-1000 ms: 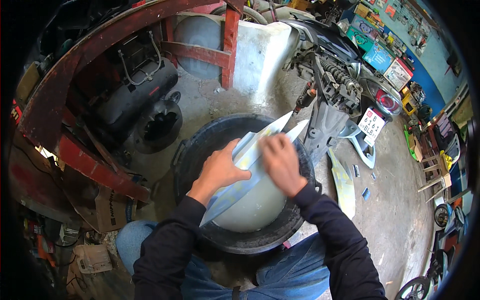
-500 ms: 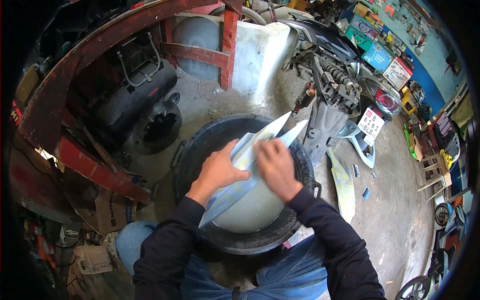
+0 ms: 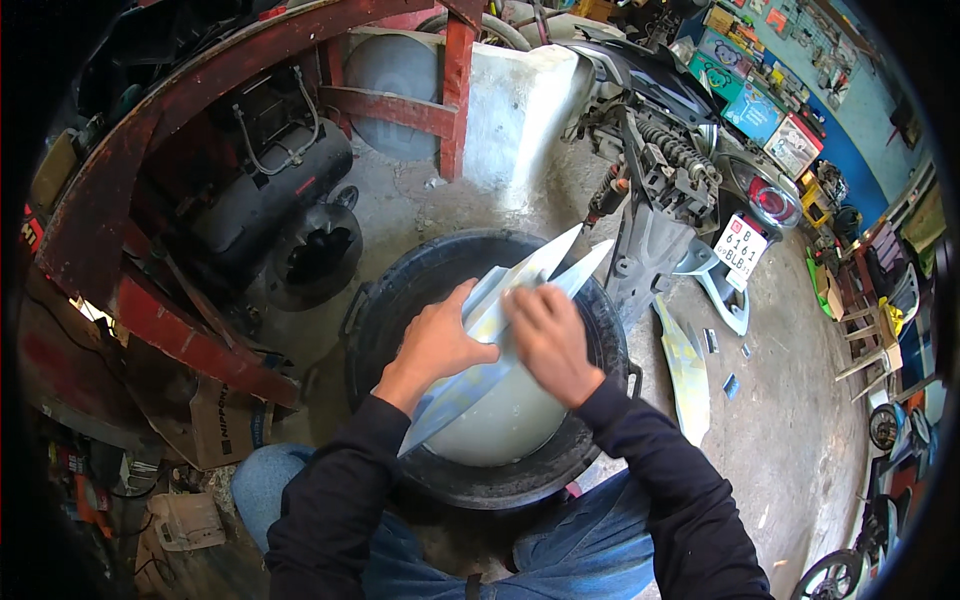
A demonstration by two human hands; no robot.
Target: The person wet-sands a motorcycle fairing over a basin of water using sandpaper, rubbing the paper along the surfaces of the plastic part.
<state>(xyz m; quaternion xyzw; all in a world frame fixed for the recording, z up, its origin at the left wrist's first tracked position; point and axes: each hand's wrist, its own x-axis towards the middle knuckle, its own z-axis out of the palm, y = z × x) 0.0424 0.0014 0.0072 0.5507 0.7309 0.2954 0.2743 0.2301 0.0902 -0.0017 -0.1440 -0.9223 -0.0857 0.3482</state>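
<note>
My left hand [image 3: 435, 350] grips a pale panel [image 3: 455, 400] with yellowish patches and pointed upper tips, slanted across a black tub [image 3: 370, 320]. My right hand [image 3: 545, 340] is pressed onto the middle of the panel with curled fingers; whatever may be under those fingers is hidden. Cloudy grayish water [image 3: 500, 435] shows in the tub below the panel. A similar patched panel [image 3: 683, 370] lies on the floor to the right of the tub, beside a few small blue pieces [image 3: 731, 386].
A partly dismantled motorbike [image 3: 650, 190] stands behind the tub at the right. At the left are a red wooden frame [image 3: 200, 340], a black air compressor [image 3: 270, 200] and cardboard [image 3: 210, 430]. Shelves with boxes [image 3: 750, 110] line the wall; wooden chairs [image 3: 860, 350] stand far right.
My right hand has slid slightly down and left along the panel since a second ago. My left hand and the panel stay nearly in place.
</note>
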